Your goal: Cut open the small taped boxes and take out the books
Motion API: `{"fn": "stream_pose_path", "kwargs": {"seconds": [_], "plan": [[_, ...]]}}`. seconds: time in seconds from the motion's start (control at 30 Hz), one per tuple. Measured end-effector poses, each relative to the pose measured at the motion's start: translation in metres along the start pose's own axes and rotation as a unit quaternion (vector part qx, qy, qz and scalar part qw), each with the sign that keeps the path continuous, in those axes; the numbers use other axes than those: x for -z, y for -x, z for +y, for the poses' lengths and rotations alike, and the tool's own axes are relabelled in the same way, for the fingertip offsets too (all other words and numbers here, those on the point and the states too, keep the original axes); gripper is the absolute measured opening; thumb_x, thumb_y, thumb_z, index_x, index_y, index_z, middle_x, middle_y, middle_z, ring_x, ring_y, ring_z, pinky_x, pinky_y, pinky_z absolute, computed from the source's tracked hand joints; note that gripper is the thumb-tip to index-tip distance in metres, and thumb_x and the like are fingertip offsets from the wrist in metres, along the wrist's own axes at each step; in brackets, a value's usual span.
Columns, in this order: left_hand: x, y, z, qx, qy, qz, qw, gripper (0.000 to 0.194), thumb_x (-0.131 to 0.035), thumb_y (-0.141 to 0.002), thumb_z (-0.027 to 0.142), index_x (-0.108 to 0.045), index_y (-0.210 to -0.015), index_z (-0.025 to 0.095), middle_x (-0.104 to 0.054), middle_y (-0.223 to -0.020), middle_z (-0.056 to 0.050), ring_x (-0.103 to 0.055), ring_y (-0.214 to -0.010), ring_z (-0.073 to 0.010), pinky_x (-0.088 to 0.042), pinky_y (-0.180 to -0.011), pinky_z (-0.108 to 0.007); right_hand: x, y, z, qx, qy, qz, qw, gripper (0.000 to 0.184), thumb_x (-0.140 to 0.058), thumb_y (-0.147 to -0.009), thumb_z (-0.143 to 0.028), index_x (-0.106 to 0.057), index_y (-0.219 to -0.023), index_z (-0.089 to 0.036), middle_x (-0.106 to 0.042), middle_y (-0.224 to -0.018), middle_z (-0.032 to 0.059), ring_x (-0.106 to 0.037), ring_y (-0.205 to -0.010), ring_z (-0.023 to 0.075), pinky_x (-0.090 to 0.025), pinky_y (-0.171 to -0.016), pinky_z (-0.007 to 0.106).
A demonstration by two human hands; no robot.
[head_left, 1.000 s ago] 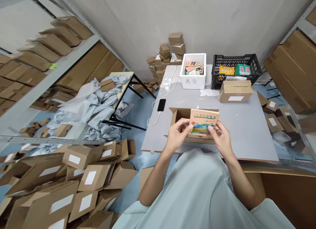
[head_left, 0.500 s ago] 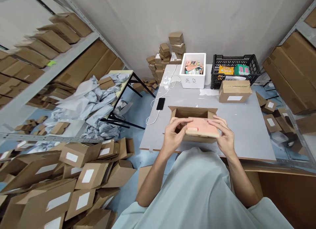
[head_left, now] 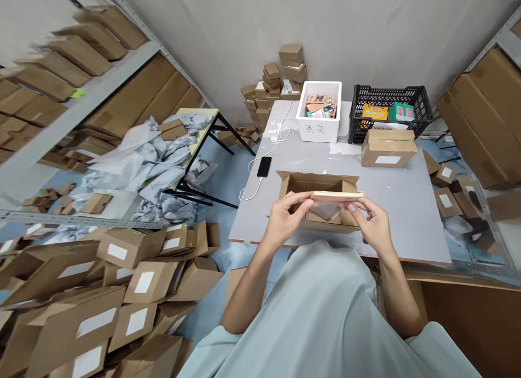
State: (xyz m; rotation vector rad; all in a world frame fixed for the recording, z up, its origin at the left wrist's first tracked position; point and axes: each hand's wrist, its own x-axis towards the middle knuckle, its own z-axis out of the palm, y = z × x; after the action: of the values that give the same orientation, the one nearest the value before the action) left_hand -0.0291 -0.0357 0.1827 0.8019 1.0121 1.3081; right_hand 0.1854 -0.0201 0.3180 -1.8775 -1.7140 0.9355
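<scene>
Between my left hand (head_left: 290, 218) and my right hand (head_left: 369, 220) is a flat pinkish-orange packet (head_left: 337, 195), seen almost edge-on. Each hand pinches one end of it with the fingers and thumb. Whether it is a thin box or a booklet, I cannot tell. Directly under it stands an open cardboard box (head_left: 317, 181) with its flaps raised. Something pale, like paper or wrapping (head_left: 326, 210), shows inside; my hands and the packet hide part of the interior.
The grey table (head_left: 407, 215) also bears a phone (head_left: 264, 167) on a white cable, a white foam box (head_left: 318, 131) of colourful packs, a black crate (head_left: 391, 95) and a closed carton (head_left: 388, 149). Many cardboard boxes (head_left: 118, 253) crowd the floor at left.
My hands have tilted the packet from showing its broad pinkish face to nearly edge-on, raising it slightly. More of the open box's inside shows beneath it.
</scene>
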Motion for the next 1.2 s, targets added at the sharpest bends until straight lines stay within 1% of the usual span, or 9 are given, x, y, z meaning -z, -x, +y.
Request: {"fn": "stream_pose_path", "kwargs": {"seconds": [0.1, 0.2, 0.3, 0.43, 0.6, 0.77, 0.9, 1.03, 1.2], "plan": [[-0.005, -0.003, 0.001, 0.043, 0.046, 0.004, 0.998, 0.049, -0.081, -0.101, 0.068, -0.089, -0.098, 0.02, -0.081, -0.074, -0.006, -0.073, -0.067, -0.0211, -0.059, -0.066, -0.034, -0.004, -0.002, -0.002, -0.048, -0.047, -0.004, 0.998, 0.041, -0.078, -0.103, -0.063, -0.081, -0.086, -0.026, -0.084, -0.075, 0.0038, -0.081, -0.075, 0.0244, -0.068, -0.077, 0.038], [-0.007, -0.005, 0.001, 0.058, 0.051, 0.012, 0.997, 0.055, -0.083, -0.097, 0.074, -0.088, -0.092, 0.019, -0.079, -0.069, -0.005, -0.068, -0.059, -0.0174, -0.056, -0.058, -0.03, -0.007, -0.005, -0.001, -0.057, -0.067, -0.008, 0.996, 0.047, -0.079, -0.1, -0.069, -0.078, -0.08, -0.026, -0.08, -0.067, 0.0027, -0.074, -0.065, 0.0213, -0.063, -0.064, 0.033], [-0.007, -0.006, 0.001, 0.05, 0.05, 0.026, 0.997, 0.055, -0.082, -0.099, 0.073, -0.089, -0.097, 0.019, -0.081, -0.072, -0.006, -0.064, -0.057, -0.0155, -0.053, -0.055, -0.028, -0.007, -0.006, 0.001, -0.041, -0.048, -0.005, 0.998, 0.05, -0.074, -0.103, -0.071, -0.08, -0.083, -0.025, -0.086, -0.08, 0.0054, -0.075, -0.07, 0.0216, -0.065, -0.072, 0.036], [-0.006, -0.005, 0.001, 0.043, 0.058, 0.018, 0.997, 0.063, -0.068, -0.107, 0.076, -0.09, -0.119, 0.019, -0.086, -0.088, -0.01, -0.069, -0.06, -0.0154, -0.056, -0.054, -0.028, -0.006, -0.006, 0.004, -0.027, -0.055, 0.02, 0.998, 0.063, -0.051, -0.113, -0.077, -0.087, -0.104, -0.026, -0.091, -0.109, 0.0092, -0.084, -0.098, 0.0268, -0.068, -0.096, 0.044], [-0.015, -0.004, -0.004, 0.068, 0.101, 0.008, 0.993, 0.057, -0.087, -0.098, 0.064, -0.085, -0.133, 0.02, -0.089, -0.121, -0.014, -0.086, -0.097, -0.0268, -0.071, -0.069, -0.031, -0.011, -0.006, 0.018, -0.039, -0.095, -0.003, 0.995, 0.051, -0.076, -0.105, -0.066, -0.077, -0.14, -0.029, -0.084, -0.14, 0.0117, -0.082, -0.126, 0.0303, -0.07, -0.099, 0.043], [-0.042, 0.003, 0.001, 0.023, 0.091, 0.059, 0.994, 0.049, -0.087, -0.1, 0.054, -0.077, -0.134, 0.02, -0.089, -0.117, -0.013, -0.089, -0.102, -0.0266, -0.074, -0.084, -0.033, -0.025, -0.011, 0.037, -0.04, -0.122, -0.007, 0.992, 0.057, -0.081, -0.101, -0.063, -0.068, -0.145, -0.028, -0.081, -0.146, 0.0148, -0.077, -0.138, 0.0291, -0.066, -0.112, 0.045], [-0.07, 0.014, 0.01, -0.128, -0.017, 0.042, 0.991, 0.024, -0.084, -0.104, 0.03, -0.083, -0.126, 0.023, -0.09, -0.117, -0.008, -0.089, -0.089, -0.0213, -0.075, -0.083, -0.032, -0.04, -0.015, 0.043, -0.075, -0.201, -0.035, 0.976, 0.063, -0.072, -0.102, -0.075, -0.066, -0.147, -0.031, -0.079, -0.151, 0.0127, -0.079, -0.135, 0.0298, -0.067, -0.113, 0.051], [-0.088, 0.017, 0.013, -0.252, -0.115, 0.055, 0.959, 0.025, -0.084, -0.1, 0.014, -0.085, -0.122, 0.025, -0.089, -0.125, -0.007, -0.09, -0.103, -0.0246, -0.076, -0.092, -0.035, -0.049, -0.012, 0.043, -0.145, -0.3, -0.089, 0.938, 0.07, -0.067, -0.099, -0.084, -0.075, -0.144, -0.032, -0.083, -0.144, 0.0117, -0.078, -0.134, 0.0361, -0.069, -0.107, 0.055], [-0.082, 0.012, 0.009, -0.172, -0.048, 0.073, 0.981, 0.018, -0.082, -0.103, 0.019, -0.086, -0.12, 0.024, -0.089, -0.125, -0.007, -0.09, -0.096, -0.0207, -0.075, -0.081, -0.028, -0.044, -0.001, 0.044, -0.186, -0.293, -0.064, 0.936, 0.073, -0.077, -0.096, -0.079, -0.067, -0.155, -0.037, -0.081, -0.146, 0.0066, -0.075, -0.141, 0.0345, -0.066, -0.115, 0.055]]}}
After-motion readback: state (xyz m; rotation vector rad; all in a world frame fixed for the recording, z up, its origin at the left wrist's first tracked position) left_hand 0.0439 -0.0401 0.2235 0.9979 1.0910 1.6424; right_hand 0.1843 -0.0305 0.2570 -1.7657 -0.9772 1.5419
